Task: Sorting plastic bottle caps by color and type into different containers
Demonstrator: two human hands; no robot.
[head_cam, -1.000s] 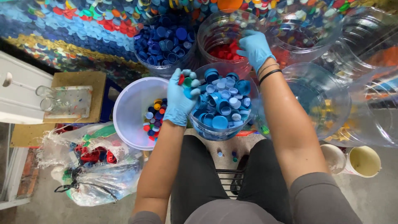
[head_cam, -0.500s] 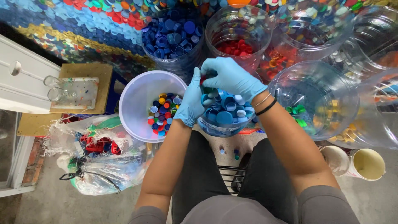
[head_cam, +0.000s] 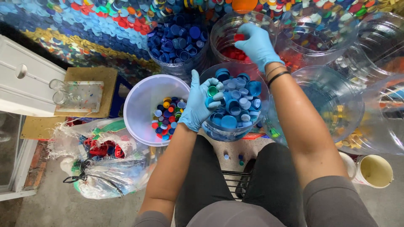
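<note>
Red cap [head_cam: 239, 37] being pinched in right hand [head_cam: 256, 44] fingertips, hovering over clear tub of red caps [head_cam: 229, 52]. Left hand [head_cam: 200, 103] gripping rim of clear bowl of light-blue caps [head_cam: 233, 107] on lap, fingers curled, green cap [head_cam: 212, 90] under thumb. Step looks like colour sorting; drop calls for releasing pinch over red tub. Counting: two gloved hands, one white bucket [head_cam: 143, 105] of mixed caps, one dark-blue tub [head_cam: 179, 42].

Clear bowl [head_cam: 219, 133] sits in front of the lap, heaped with mostly light and dark blue bottle caps, one green cap [head_cam: 213, 91] near its left rim. Small red cap [head_cam: 239, 37] held above clear jar [head_cam: 224, 33] of red caps.
</note>
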